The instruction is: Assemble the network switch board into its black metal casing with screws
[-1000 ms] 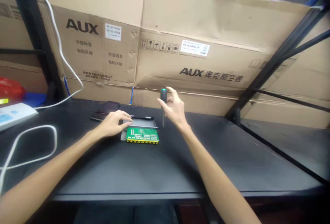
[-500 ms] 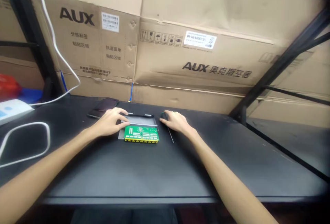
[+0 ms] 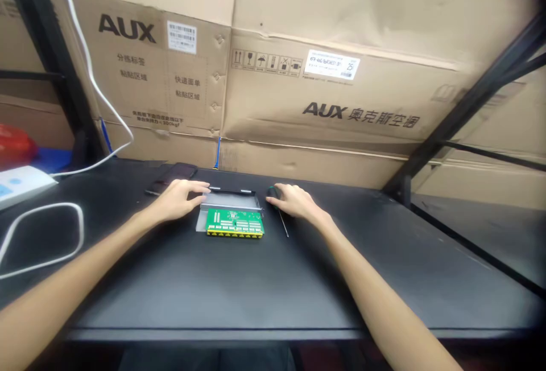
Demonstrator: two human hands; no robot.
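In the middle of the table lies a green circuit board (image 3: 235,221) with a row of yellow ports along its near edge. It rests on a grey metal plate (image 3: 200,221), which shows at its left. Just behind is an open metal case (image 3: 232,199) with a dark back edge. My left hand (image 3: 177,199) is at the left side of this case, fingers and thumb apart, nothing held. On the right, my right hand (image 3: 294,200) has its fingers over the handle of a screwdriver (image 3: 283,223), whose thin shaft points toward me.
A dark phone (image 3: 179,173) lies behind my left hand. At the left are a white power strip (image 3: 25,184) and a looped white cable (image 3: 81,229). Large cardboard boxes (image 3: 319,143) stand along the back, with black metal frame bars (image 3: 420,146) on both sides.
My left thumb has drawn back left from the case and board, uncovering more of the case's left side. My right hand stays at the screwdriver, barely shifted.
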